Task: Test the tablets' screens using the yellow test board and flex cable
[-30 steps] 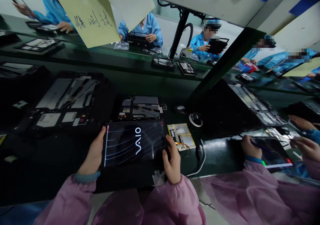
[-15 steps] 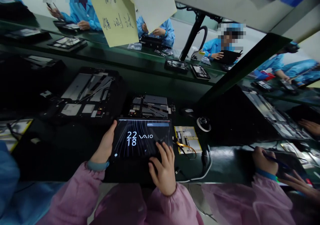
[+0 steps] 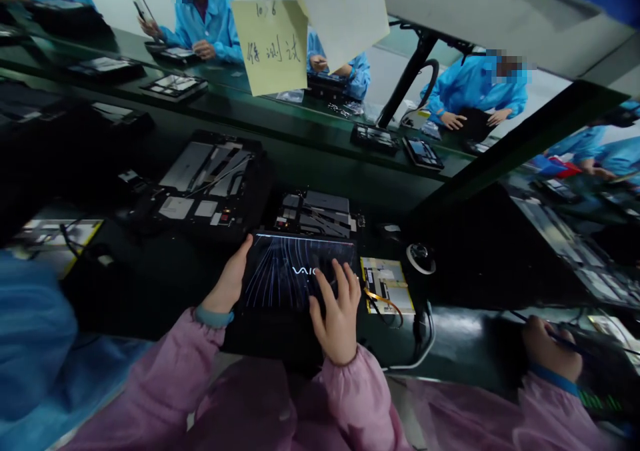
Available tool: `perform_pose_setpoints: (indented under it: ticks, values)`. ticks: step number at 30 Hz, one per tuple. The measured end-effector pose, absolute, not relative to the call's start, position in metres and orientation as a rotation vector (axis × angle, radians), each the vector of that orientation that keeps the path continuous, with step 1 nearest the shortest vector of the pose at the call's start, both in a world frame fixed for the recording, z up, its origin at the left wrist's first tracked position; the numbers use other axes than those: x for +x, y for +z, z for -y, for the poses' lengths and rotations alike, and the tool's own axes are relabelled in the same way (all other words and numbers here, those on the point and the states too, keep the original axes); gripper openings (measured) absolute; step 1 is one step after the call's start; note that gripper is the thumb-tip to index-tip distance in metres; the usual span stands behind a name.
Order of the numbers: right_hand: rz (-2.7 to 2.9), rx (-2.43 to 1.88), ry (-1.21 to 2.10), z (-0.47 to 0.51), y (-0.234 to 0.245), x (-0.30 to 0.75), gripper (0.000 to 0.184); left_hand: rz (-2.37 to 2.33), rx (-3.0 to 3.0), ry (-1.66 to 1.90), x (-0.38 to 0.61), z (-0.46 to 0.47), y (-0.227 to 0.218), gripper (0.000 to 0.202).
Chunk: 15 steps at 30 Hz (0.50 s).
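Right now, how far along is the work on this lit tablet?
Done: the tablet is powered, its screen showing a logo. In hand: the left hand holds its edge, and the right hand touches the screen. Left: an opened tablet lies behind, untouched.

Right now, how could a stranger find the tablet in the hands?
Start at the dark green bench. At its near edge lies the tablet, left hand on its side, right hand on its glass. Unlike the opened units behind, its screen glows.

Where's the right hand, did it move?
Yes. The right hand slid left, away from the yellow board, from the tablet edge onto its screen.
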State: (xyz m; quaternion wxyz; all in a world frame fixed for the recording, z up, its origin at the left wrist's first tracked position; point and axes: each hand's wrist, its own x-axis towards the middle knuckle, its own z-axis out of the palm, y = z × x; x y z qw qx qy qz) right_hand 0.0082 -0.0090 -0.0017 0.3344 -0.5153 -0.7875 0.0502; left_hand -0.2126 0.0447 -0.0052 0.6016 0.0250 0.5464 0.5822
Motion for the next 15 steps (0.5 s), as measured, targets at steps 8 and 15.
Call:
perform_pose_setpoints:
  ticks: [8,15]
  values:
    - [2.148,-1.264,0.192,0.047,-0.014,0.034,0.043,-1.247,-0.006,1.247,-0.212,-0.045,-0.002,0.040]
    - [2.178,-1.218,0.207,0.050,-0.017,0.022,0.039,-1.154,0.004,1.224,-0.211,-0.044,0.000,0.043]
